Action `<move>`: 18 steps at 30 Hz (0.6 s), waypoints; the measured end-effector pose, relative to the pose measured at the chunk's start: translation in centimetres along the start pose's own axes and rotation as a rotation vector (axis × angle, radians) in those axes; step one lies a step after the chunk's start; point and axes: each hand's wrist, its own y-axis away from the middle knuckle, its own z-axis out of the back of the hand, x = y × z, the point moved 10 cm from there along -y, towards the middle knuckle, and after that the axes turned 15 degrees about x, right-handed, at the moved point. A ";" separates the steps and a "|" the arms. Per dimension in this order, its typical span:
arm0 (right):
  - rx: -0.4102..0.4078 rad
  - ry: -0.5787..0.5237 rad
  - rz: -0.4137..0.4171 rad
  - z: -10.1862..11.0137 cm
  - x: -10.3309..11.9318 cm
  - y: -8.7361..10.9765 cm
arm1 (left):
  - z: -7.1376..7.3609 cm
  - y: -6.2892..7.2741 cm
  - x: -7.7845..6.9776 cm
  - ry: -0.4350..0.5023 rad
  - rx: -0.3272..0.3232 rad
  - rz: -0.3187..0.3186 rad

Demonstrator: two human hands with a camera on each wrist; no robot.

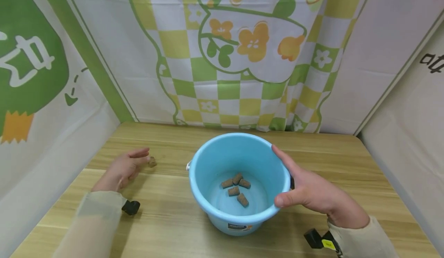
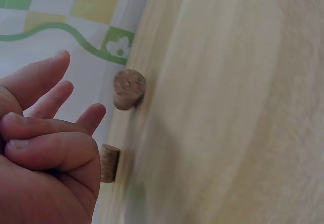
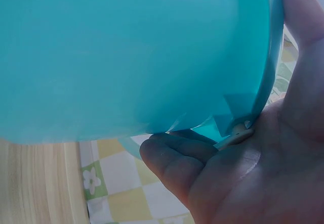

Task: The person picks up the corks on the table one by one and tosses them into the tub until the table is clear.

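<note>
A light blue bucket (image 1: 239, 221) stands upright on the wooden table, with several brown corks (image 1: 234, 191) on its floor. My right hand (image 1: 308, 188) grips the bucket's right rim, thumb on the near side; in the right wrist view its fingers curl in under the rim against the outer wall. At the left, my left hand (image 1: 126, 167) is over the table, fingers extended and slightly bent, holding nothing visible. A cork (image 1: 152, 161) is right at its fingertips. From the left wrist, one cork (image 2: 129, 88) shows beyond the fingers and another cork (image 2: 109, 163) is partly hidden behind them.
The wooden table (image 1: 166, 211) ends at a back wall hung with a green and yellow checked floral cloth (image 1: 215, 84). Printed fabric walls (image 1: 86, 96) stand on both sides. The bucket's white handle joint (image 1: 188, 166) juts out at its left.
</note>
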 end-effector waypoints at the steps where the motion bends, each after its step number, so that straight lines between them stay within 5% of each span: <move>1: 0.001 -0.003 0.001 0.0 0.0 0.0 | 0.0 0.0 0.2 -0.008 -0.004 0.006; 18: 0.006 -0.010 -0.001 0.0 0.0 0.0 | 0.3 -1.0 2.3 0.065 -0.022 0.018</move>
